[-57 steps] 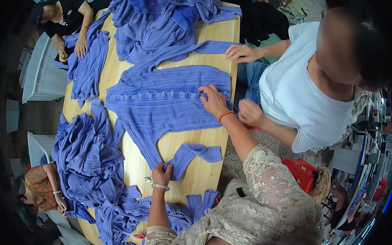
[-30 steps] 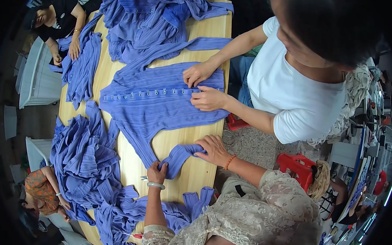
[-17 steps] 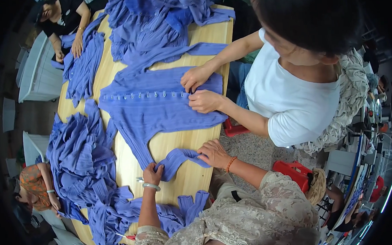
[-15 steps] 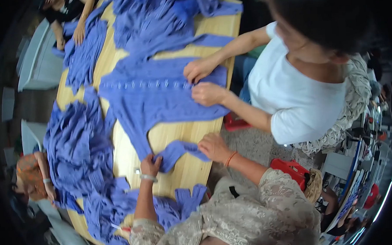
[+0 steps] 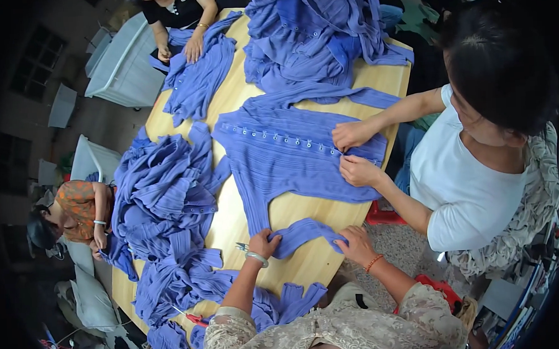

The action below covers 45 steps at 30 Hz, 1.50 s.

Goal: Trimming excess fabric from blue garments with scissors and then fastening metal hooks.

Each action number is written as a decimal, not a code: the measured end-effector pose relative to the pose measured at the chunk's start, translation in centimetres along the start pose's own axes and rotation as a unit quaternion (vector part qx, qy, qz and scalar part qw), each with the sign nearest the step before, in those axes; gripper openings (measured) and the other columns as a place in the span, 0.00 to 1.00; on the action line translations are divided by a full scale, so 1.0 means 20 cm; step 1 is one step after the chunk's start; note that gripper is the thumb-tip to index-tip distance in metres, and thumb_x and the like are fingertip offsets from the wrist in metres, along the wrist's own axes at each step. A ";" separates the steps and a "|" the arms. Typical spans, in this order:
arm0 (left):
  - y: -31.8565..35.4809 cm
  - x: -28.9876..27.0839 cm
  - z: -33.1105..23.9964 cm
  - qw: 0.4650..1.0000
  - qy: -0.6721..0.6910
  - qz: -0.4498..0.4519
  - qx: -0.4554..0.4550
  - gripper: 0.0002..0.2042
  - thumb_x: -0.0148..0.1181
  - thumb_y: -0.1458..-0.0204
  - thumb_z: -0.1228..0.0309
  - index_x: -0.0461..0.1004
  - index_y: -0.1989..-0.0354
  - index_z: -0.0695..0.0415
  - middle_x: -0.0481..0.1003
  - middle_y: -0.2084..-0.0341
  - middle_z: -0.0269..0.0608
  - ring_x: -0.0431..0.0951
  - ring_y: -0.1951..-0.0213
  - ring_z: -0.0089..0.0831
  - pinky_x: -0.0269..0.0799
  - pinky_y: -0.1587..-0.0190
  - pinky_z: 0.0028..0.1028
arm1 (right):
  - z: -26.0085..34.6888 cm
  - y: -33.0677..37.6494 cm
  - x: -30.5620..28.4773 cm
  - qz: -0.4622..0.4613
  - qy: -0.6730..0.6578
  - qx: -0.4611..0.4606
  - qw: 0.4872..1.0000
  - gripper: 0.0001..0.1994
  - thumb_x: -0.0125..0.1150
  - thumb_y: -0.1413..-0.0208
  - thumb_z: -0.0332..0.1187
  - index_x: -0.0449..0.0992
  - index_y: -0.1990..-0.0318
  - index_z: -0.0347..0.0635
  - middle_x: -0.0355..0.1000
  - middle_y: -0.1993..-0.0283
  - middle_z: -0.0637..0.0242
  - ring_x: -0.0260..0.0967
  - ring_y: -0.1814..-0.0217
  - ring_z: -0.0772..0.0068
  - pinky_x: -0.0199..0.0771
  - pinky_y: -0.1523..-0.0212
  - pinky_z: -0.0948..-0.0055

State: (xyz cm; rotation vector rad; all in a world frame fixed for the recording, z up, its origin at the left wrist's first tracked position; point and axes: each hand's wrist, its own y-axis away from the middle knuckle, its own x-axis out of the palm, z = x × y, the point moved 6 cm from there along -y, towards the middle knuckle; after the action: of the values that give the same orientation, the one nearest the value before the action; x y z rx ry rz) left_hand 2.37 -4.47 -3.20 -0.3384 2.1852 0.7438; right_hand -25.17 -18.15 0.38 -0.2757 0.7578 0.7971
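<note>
A purple-blue ribbed cardigan [image 5: 279,156] lies spread on the table, its row of buttons running across it. One of its sleeves [image 5: 306,233] bends toward me and stretches between my two hands. My left hand [image 5: 264,245], with a bangle at the wrist, is closed on the sleeve near its bend. Small metal tips [image 5: 242,246] stick out beside that hand; I cannot tell what tool they belong to. At the sleeve's end, my right hand [image 5: 357,245] pinches the cuff. Across from it, a co-worker's hands [image 5: 355,151] work at the button row near the hem.
Purple-blue garments are heaped on the wooden table [image 5: 231,209]: a big pile [image 5: 304,36] at the far end, another pile [image 5: 161,186] at left. Red-handled scissors [image 5: 193,317] lie near me. Two other people handle garments at the left edge. White bins [image 5: 122,66] stand beyond.
The view has shifted, so the table and people appear farther right and lower. Both my hands still hold the sleeve; the co-worker's hands stay at the button row.
</note>
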 end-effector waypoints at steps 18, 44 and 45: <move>-0.01 -0.10 -0.05 0.997 0.058 0.015 0.043 0.14 0.67 0.51 0.62 0.76 0.72 0.62 0.74 0.82 0.47 0.74 0.80 0.37 0.70 0.73 0.33 | -0.23 -0.03 -0.28 -0.089 -0.218 0.179 0.955 0.11 0.67 0.47 0.34 0.76 0.63 0.34 0.76 0.69 0.59 0.74 0.67 0.75 0.72 0.65 0.72; -0.26 -0.74 -0.27 0.987 0.055 0.098 0.111 0.12 0.69 0.51 0.68 0.75 0.68 0.64 0.71 0.82 0.33 0.66 0.78 0.17 0.63 0.75 0.22 | -0.15 -0.11 -0.47 -0.129 -0.213 0.131 0.960 0.10 0.66 0.46 0.31 0.75 0.63 0.33 0.75 0.69 0.63 0.70 0.67 0.78 0.71 0.63 0.74; -0.28 -0.75 -0.26 0.987 0.063 0.097 0.109 0.11 0.68 0.51 0.69 0.75 0.68 0.64 0.72 0.81 0.33 0.66 0.78 0.17 0.63 0.74 0.22 | -0.14 -0.11 -0.47 -0.123 -0.215 0.134 0.959 0.10 0.66 0.46 0.31 0.75 0.63 0.33 0.75 0.69 0.63 0.70 0.67 0.77 0.71 0.62 0.74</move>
State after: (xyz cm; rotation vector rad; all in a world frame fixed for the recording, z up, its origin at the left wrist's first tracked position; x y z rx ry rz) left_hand 11.69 -12.05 8.63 -0.0620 2.4169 0.5910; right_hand -29.30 -26.28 4.91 0.0495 0.4007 0.4848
